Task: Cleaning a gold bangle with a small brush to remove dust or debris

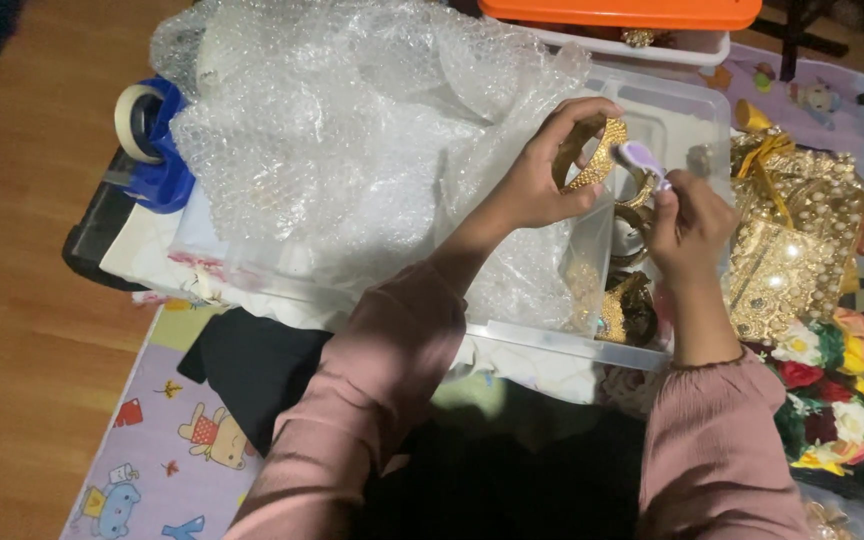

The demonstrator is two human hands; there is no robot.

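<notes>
My left hand (542,180) grips a curved gold ornament (600,160), holding it up over a clear plastic box (562,340). My right hand (690,222) holds a small lilac brush (642,160) whose head touches the ornament's right side. More gold pieces (627,305) lie in the box below my hands. Both arms wear pink sleeves.
A big heap of bubble wrap (332,140) fills the box's left part. A roll of tape (137,120) and a blue object sit at far left. Gold beaded fabric (792,240) and artificial flowers (842,390) lie at right; an orange-lidded bin (622,15) stands behind.
</notes>
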